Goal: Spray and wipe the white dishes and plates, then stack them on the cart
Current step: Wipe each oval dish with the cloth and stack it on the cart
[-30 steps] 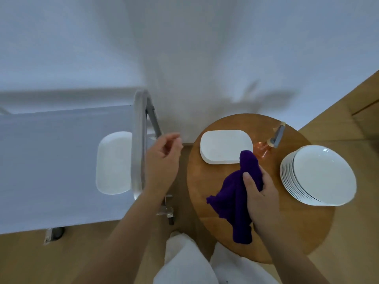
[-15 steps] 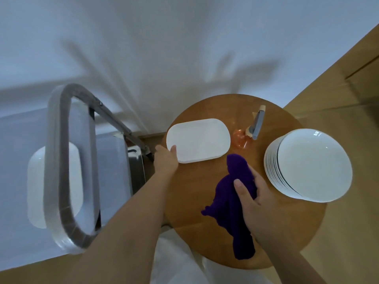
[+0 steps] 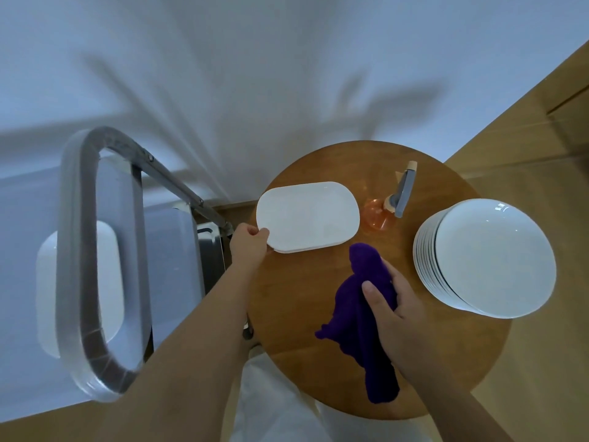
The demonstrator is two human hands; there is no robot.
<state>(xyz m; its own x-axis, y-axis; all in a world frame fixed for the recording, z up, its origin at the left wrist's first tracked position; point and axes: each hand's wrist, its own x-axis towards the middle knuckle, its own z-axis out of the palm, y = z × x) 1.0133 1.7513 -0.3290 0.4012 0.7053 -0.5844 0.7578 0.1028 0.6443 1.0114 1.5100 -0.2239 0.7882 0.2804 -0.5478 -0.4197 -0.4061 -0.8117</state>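
Two hands work over the round wooden counter: the cart at left is partly cropped, its handle hiding much of one dish. Round plates stack at right. The left hand pinches the oblong dishes; the right hand grips a purple cloth. The spray bottle shows no legible label.

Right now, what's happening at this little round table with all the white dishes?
A person is cleaning dishes. The left hand grips the near corner of the top white rectangular dish, which sits on a small stack on the round wooden table. The right hand holds a crumpled purple cloth. An orange spray bottle stands beside a stack of round white plates. One white dish already lies on the cart at the left.
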